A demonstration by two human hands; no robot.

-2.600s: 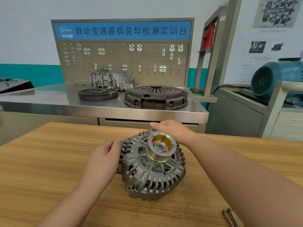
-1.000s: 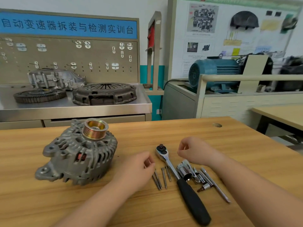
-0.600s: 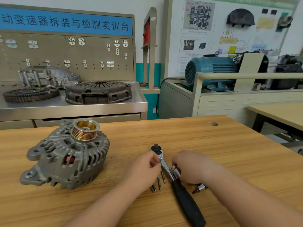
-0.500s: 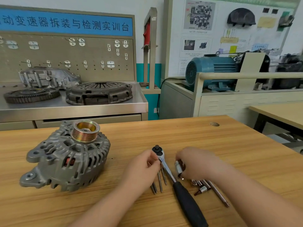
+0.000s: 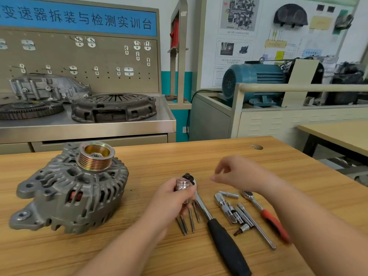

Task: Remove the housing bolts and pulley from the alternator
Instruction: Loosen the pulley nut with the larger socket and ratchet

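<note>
While the alternator point(image 5: 69, 192) sits left on the bench point(image 5: 163, 156), left grip point(image 5: 171, 200) curls round a silver socket point(image 5: 182, 185) at the ratchet point(image 5: 227, 248) head, right grip point(image 5: 237, 174) hovers loosely curled, empty.

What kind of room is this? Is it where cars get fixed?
Probably a car-mechanics training workshop. An alternator sits on a wooden table. A clutch cover and a tool pegboard stand on the steel bench behind it. Parts posters hang on the wall.
</note>
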